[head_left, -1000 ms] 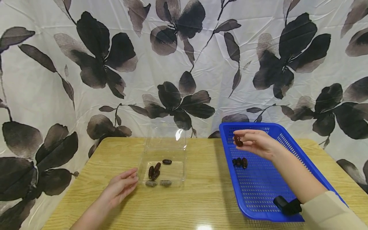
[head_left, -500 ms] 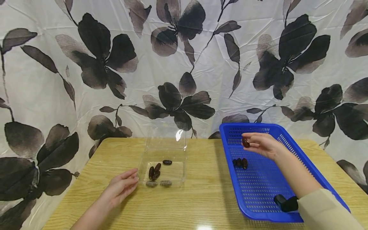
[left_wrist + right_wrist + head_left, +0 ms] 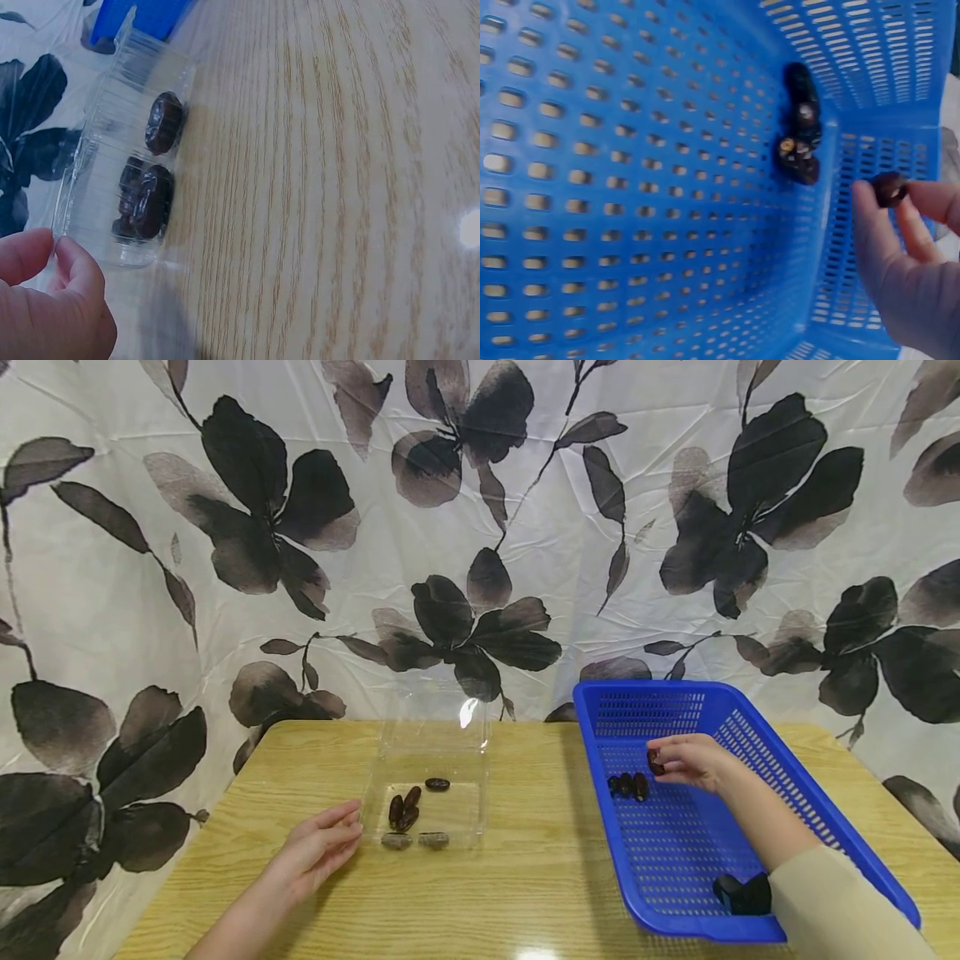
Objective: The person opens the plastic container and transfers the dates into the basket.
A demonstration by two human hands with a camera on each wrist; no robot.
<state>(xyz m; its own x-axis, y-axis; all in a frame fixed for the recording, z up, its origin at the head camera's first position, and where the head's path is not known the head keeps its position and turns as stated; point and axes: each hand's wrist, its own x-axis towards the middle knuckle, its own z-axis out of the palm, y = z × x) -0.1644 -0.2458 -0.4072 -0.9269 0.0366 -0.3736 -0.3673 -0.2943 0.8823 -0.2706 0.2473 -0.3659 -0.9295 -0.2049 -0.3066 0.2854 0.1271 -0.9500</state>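
My right hand (image 3: 693,762) pinches a dark brown date (image 3: 889,189) between thumb and fingertips, inside the far part of the blue plastic basket (image 3: 611,868). Close to its left, a small cluster of dates (image 3: 627,786) lies on the basket floor. My left hand (image 3: 318,847) pinches the left edge of a clear plastic clamshell box (image 3: 127,259), thumb on one side and finger on the other. Several dates (image 3: 406,808) lie in that box, with a single date (image 3: 437,784) apart at the back and two greyish ones along the front wall. Its clear lid stands raised behind.
A black object (image 3: 742,893) sits in the basket's near end, partly covered by the right sleeve. The wooden table (image 3: 525,860) runs between box and basket. Behind it hangs a floral cloth (image 3: 480,527).
My right hand, holding the date, has moved right and then down, lower into the basket near the cluster. The left hand stays at the box's edge.
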